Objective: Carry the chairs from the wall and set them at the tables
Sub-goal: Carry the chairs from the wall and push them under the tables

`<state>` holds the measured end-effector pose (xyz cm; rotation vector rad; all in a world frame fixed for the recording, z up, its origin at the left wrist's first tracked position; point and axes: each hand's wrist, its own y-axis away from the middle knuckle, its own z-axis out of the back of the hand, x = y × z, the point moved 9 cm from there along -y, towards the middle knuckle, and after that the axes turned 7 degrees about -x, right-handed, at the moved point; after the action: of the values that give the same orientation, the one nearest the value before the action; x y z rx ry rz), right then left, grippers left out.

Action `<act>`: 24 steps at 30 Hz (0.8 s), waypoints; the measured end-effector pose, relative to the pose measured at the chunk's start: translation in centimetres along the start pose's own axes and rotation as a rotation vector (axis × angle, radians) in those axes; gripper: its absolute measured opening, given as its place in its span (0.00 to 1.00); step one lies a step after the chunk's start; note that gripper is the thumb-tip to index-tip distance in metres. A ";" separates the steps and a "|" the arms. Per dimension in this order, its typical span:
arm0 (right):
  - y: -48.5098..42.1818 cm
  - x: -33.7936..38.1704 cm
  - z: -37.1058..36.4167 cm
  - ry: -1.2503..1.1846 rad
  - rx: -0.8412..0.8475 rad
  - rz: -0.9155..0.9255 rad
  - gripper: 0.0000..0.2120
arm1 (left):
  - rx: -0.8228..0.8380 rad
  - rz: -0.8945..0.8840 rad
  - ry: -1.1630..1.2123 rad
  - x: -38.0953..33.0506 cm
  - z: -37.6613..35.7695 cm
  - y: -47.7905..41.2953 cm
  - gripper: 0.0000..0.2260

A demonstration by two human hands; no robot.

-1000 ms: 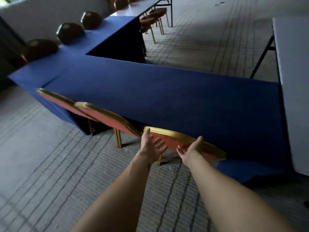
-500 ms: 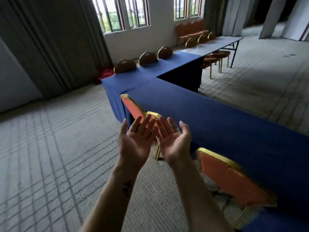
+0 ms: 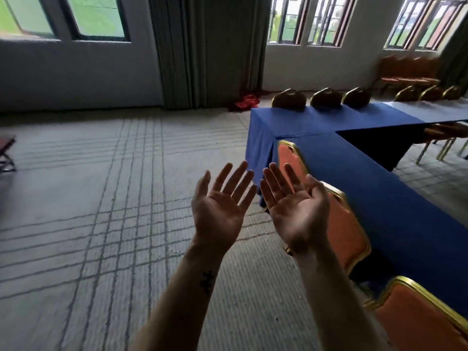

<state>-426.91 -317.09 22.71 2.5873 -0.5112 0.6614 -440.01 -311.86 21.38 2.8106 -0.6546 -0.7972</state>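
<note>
My left hand (image 3: 220, 214) and right hand (image 3: 293, 211) are spread wide, palms up, empty. At 3 o'clock, orange chairs (image 3: 347, 231) stand at the blue-clothed table (image 3: 405, 198). Between carries, I reckon; next, the wall stack (image 3: 410, 69) at 2 o'clock.

**Dim hall, backlit by windows**

Daylight enters through the windows (image 3: 314, 21) from 10 to 2 o'clock, slightly overexposed. The interior is dim and the shadows are soft. Blur smears the carpet (image 3: 38, 198) at 9 o'clock and the far chairs (image 3: 410, 69) at 2 o'clock. Wide-angle distortion bows the edges.
</note>
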 end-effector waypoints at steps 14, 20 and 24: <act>-21.6 -9.2 -8.5 0.000 0.130 -0.228 0.25 | -0.141 -0.145 0.014 -8.7 3.9 -19.9 0.27; -33.1 -8.3 -14.5 -0.038 0.192 -0.282 0.25 | -0.124 -0.214 -0.011 -12.2 -0.4 -30.7 0.30; -39.8 -7.4 -17.1 -0.061 0.193 -0.292 0.24 | -0.111 -0.219 0.004 -13.5 -2.1 -37.6 0.31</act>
<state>-421.65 -273.53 20.43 2.7924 -0.0841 0.5558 -435.29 -272.14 19.87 2.8124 -0.2944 -0.8349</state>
